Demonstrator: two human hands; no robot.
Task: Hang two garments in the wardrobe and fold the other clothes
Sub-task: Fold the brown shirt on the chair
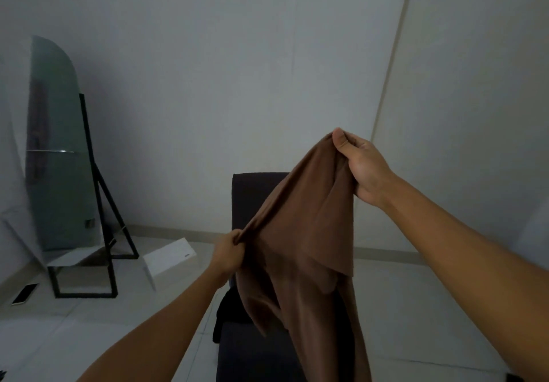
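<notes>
With your right hand (364, 170) pinching the brown garment (306, 233) high and your left hand (228, 252) gripping its edge lower and leftward, the cloth slants between both grips and trails down over the dark chair (252, 200).

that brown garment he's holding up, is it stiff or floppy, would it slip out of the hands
Probably floppy: the brown garment sags between the left hand and the raised right hand and hangs in soft folds over the dark chair. It looks light, since pinched edges carry it. The fabric seems smooth, so it may slide if the grip loosens.
</notes>
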